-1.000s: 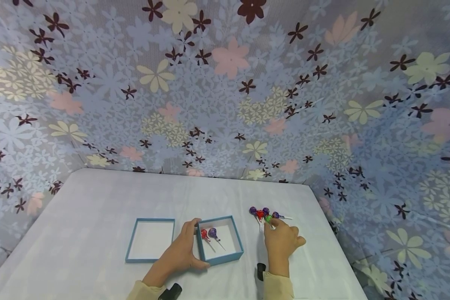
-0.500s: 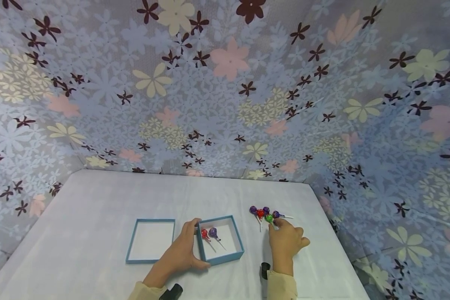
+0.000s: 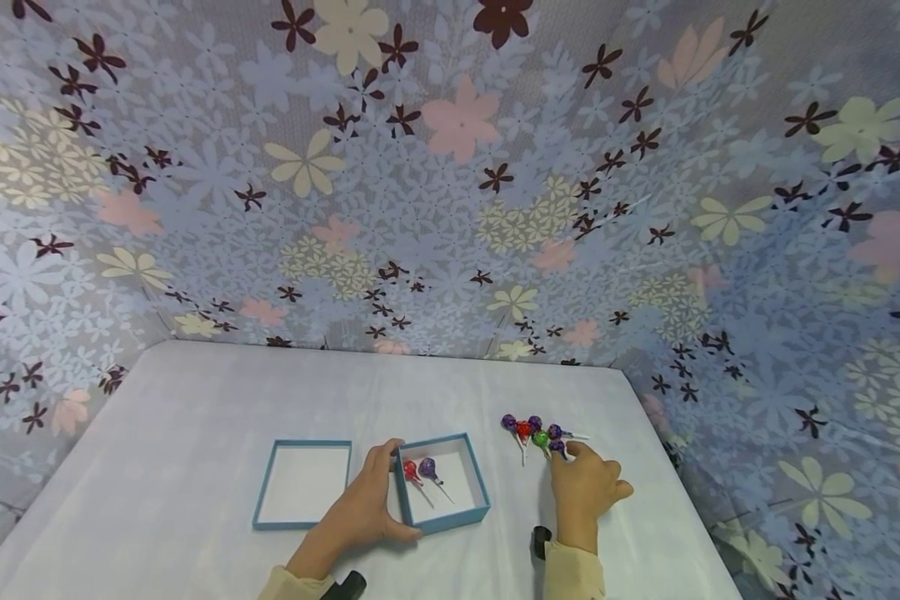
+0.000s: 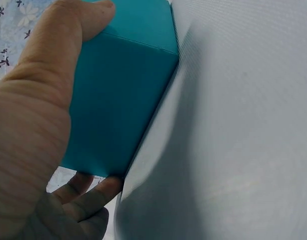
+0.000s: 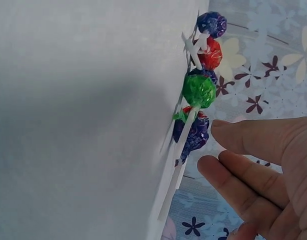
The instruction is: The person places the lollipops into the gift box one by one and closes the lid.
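My left hand (image 3: 362, 507) grips a blue open box (image 3: 453, 523), thumb on the near side and fingers on the far side. The box wall (image 4: 118, 95) fills much of the left wrist view. Inside lie a red lollipop (image 3: 410, 470) and a purple lollipop (image 3: 428, 468). My right hand (image 3: 588, 486) is beside a cluster of lollipops at the right. A purple lollipop (image 5: 194, 134) is nearest its fingertips, with a small gap in the right wrist view. Just beyond is a green lollipop (image 5: 199, 91), then a red one (image 5: 212, 54) and more purple ones.
A shallow blue-rimmed box lid (image 3: 303, 527) with a white inside lies left of my left hand. White cloth covers the table (image 3: 195, 467). Floral fabric (image 3: 450, 208) hangs behind and at the sides.
My right hand has moved right, away from the green lollipop, which now shows fully along with a purple one near the fingers. The left hand and box stay in place.
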A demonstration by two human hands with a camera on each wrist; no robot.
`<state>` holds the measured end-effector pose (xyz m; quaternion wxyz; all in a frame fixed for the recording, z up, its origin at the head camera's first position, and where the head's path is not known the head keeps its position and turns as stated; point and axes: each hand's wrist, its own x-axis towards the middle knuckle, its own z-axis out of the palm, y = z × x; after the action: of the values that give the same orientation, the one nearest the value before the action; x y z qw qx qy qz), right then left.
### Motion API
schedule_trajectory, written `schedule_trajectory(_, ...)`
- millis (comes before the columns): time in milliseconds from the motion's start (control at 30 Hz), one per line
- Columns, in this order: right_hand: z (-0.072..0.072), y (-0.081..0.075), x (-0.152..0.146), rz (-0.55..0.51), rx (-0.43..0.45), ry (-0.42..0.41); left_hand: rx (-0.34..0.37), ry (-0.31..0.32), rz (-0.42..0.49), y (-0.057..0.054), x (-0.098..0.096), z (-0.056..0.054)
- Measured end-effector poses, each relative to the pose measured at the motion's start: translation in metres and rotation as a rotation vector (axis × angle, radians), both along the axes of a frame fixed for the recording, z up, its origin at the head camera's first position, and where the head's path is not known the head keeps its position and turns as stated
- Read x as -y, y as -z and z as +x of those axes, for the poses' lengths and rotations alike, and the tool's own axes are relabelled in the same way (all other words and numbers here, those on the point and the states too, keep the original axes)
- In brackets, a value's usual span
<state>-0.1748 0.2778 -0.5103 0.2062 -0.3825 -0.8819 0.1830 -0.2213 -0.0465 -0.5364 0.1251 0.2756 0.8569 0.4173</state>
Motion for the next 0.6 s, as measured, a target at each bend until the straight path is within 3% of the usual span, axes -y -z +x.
schedule_trajectory(600, -0.002, 0.0066, -0.0083, 0.009, 0.039, -0.013, 0.016, -0.001, -0.011, 0.002, 0.0005, 0.0046)
